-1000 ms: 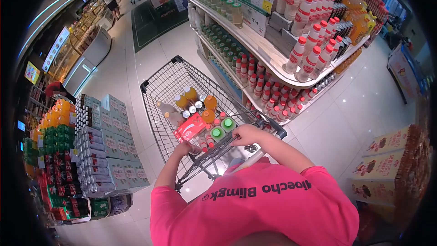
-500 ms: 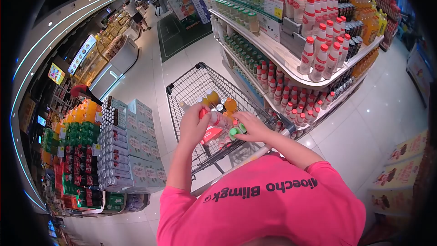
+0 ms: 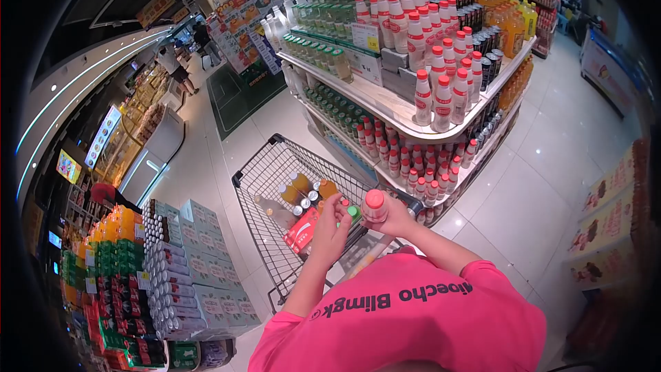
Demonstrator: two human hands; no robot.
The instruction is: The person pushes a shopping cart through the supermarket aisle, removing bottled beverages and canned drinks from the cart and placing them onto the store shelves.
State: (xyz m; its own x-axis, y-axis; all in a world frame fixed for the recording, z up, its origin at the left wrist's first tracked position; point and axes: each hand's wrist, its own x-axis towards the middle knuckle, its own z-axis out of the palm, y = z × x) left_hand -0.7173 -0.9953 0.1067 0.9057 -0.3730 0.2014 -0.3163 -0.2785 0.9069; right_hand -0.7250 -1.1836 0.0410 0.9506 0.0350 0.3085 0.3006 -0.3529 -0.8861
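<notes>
My right hand (image 3: pixel 392 219) is wrapped round a bottle (image 3: pixel 375 207) with a red cap, held upright above the near right corner of the shopping cart (image 3: pixel 265 231). To its left, my left hand (image 3: pixel 332 226) is over the cart with fingers loosely curled and apart, nothing between them. It is closest to a green-capped bottle (image 3: pixel 354 213). Inside the cart lie a red box (image 3: pixel 301 230), a clear bottle (image 3: pixel 273 211), orange drink bottles (image 3: pixel 328 189) and several cans (image 3: pixel 305 202).
Just beyond the cart on the right stands a shelf (image 3: pixel 406 127) packed with red-capped bottles (image 3: pixel 441 103). Drink cans (image 3: pixel 175 279) and cartons (image 3: pixel 217 255) are stacked on the left. A person (image 3: pixel 175 69) stands in the far aisle.
My right hand has lifted to the right with the red-capped bottle, which my left hand held before. My left hand has let go. The camera view has shifted, too.
</notes>
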